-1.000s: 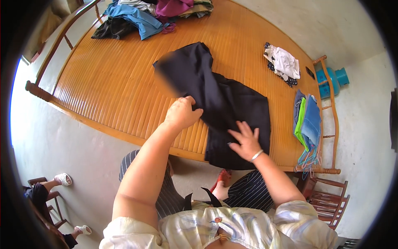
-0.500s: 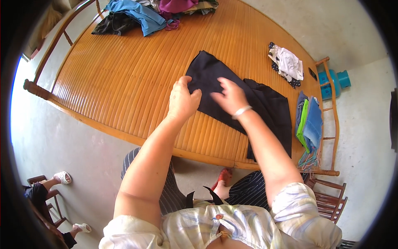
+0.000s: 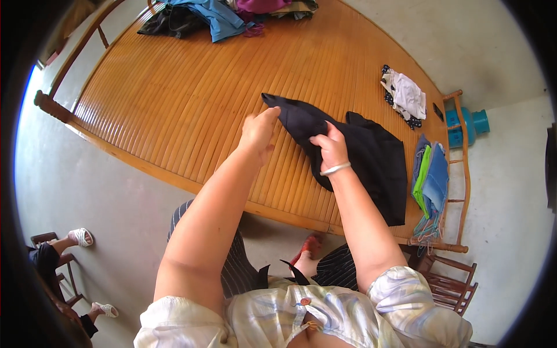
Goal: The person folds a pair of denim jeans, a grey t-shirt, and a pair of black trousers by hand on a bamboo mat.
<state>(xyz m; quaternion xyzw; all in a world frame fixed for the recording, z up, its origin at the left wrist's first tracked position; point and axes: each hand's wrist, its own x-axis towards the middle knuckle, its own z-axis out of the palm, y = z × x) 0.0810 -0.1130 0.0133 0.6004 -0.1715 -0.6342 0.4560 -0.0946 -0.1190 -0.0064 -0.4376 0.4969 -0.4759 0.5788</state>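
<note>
A pair of black trousers (image 3: 374, 156), as far as its shape shows, lies spread on the slatted bamboo bed (image 3: 191, 98). One leg reaches away to the far left and is bunched and lifted along its near edge. My left hand (image 3: 258, 133) pinches that leg's left edge close to its end; part of the fingers is hidden behind the hand. Farther along the same leg, my right hand (image 3: 332, 148), with a pale bangle on the wrist, grips a fold between thumb and fingers. The wider part of the trousers rests flat at the right.
Blue, black and purple clothes (image 3: 223, 20) are heaped at the far edge. To the right lie a white folded garment (image 3: 409, 95), a phone (image 3: 438, 112) and folded denim and green clothes (image 3: 432, 177). Beyond the bed rail (image 3: 464, 174) stands a teal gas cylinder (image 3: 458, 127). Another person's legs (image 3: 58, 246) show lower left.
My right hand has come down onto the cloth and taken hold of it. The far-left leg, flat before, is now gathered and narrower, its tip drawn nearer.
</note>
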